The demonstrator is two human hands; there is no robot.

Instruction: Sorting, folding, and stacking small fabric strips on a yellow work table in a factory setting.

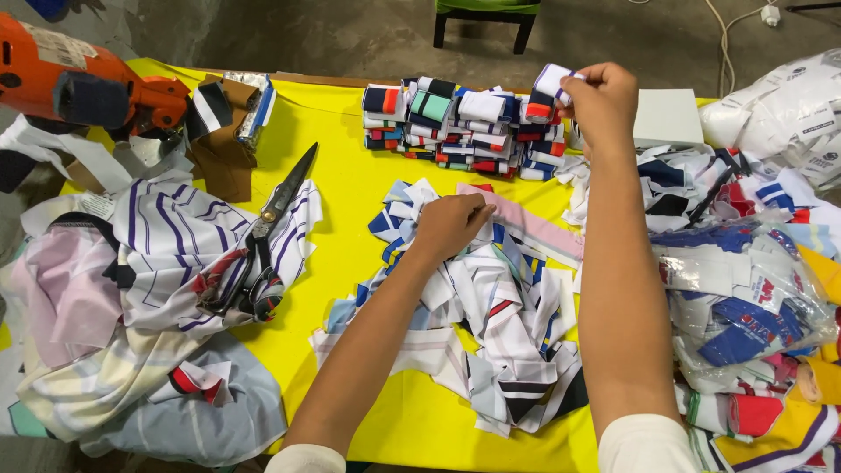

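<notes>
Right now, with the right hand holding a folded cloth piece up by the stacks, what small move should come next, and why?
Probably lower the right hand a little and set its folded cloth piece on the stacked bundles. The piece is held just above the right end of those rows, while the left hand already rests on the loose heap of strips.

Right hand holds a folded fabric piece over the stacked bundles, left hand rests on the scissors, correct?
Not quite. In the head view the left hand rests on the loose pile of striped fabric scraps; the black-bladed metal scissors lie apart. The rest holds.
</notes>
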